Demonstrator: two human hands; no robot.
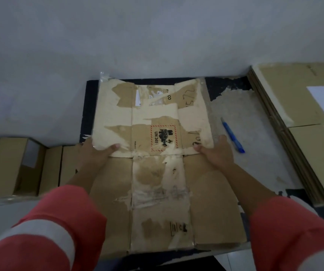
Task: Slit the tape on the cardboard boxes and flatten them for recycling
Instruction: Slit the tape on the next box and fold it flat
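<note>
A flattened cardboard box (157, 173) with torn, peeled paper and a red-bordered UN 3481 label lies on the dark worn table in the middle of the head view. My left hand (96, 151) grips its left edge, thumb on top and fingers underneath. At the right edge, my right hand (216, 151) holds it the same way, thumb on top. Both hands sit level with the fold line across the box. A blue utility knife (232, 134) lies on the table just right of my right hand, held by neither hand.
A stack of flattened boxes (304, 118) with white labels lies at the right. Unflattened brown boxes (16, 167) stand at the left. The dark table surface (241, 122) is scuffed pale. A white wall rises behind.
</note>
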